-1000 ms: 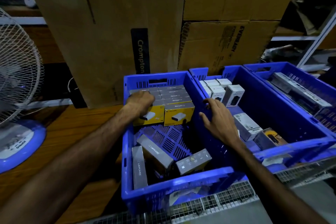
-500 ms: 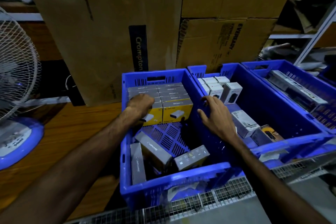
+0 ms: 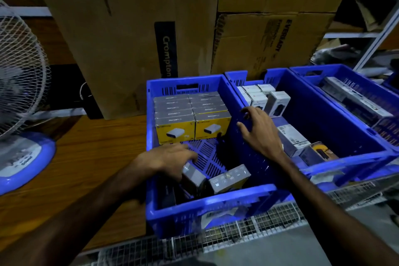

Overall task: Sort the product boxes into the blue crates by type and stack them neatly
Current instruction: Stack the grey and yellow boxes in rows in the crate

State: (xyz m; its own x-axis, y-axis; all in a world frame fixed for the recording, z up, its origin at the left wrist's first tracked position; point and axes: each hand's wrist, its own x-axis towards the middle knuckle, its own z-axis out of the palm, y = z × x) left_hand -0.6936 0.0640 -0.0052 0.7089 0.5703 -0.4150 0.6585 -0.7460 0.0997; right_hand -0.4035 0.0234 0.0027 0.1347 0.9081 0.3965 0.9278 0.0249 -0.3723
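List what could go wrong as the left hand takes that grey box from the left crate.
1. The left hand holds the tilted grey box only by its top; it may slip.
2. Lifting it could knock the loose box beside it.
3. Setting it down carelessly may disturb the neat yellow boxes.

Left hand [image 3: 166, 158] grips a grey box [image 3: 193, 176] in the blue crate [image 3: 207, 207] (right hand [image 3: 258, 130] on its wall).

Your left hand [image 3: 166, 158] and right hand [image 3: 258, 130] were bare, no gloves, rings or watch seen. Both forearms bare too; no sleeve showed in frame.
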